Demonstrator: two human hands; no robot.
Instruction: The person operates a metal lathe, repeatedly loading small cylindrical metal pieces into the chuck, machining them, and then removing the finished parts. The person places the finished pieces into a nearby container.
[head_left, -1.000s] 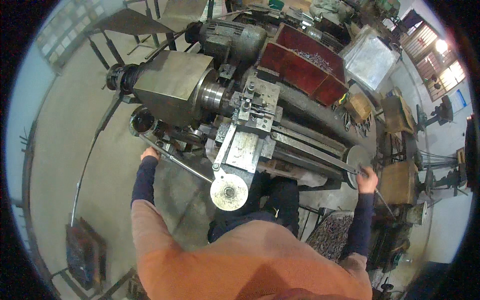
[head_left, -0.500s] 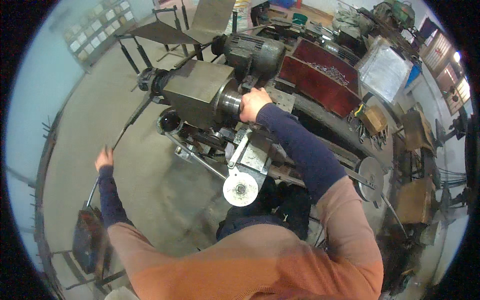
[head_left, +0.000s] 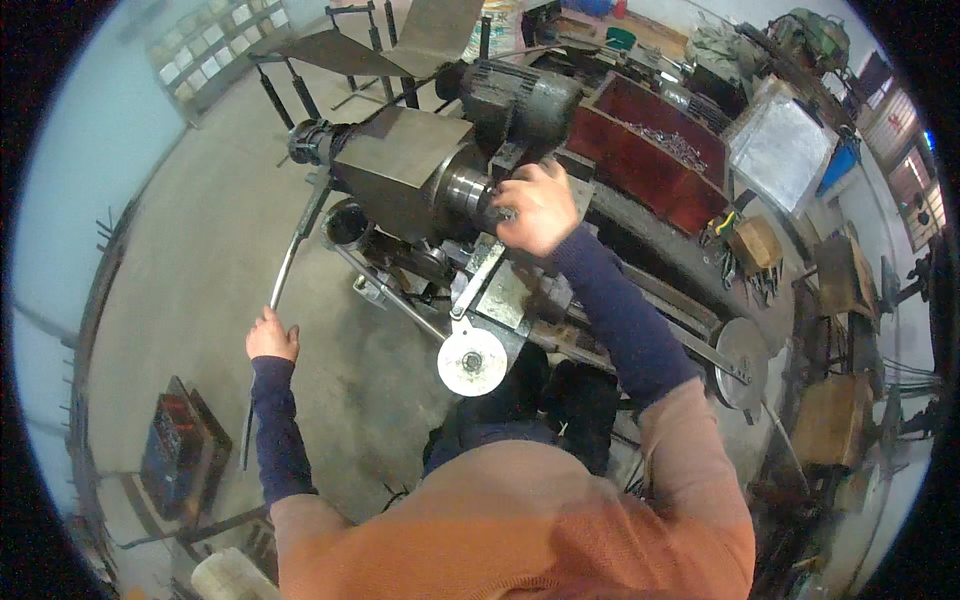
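My left hand [head_left: 272, 337] is closed round the long metal lever [head_left: 287, 265], which slants down from the left end of the lathe [head_left: 400, 150] over bare grey floor [head_left: 200, 250]. My right hand [head_left: 540, 208] curls its fingers at the bright spindle [head_left: 465, 190]; I can't tell whether they grip anything. Behind it sit a grimy motor [head_left: 525, 100] and a dark red tray [head_left: 635, 172] holding small metal bits [head_left: 675, 145]. A pale blue wall [head_left: 95, 110] bounds the room on my left.
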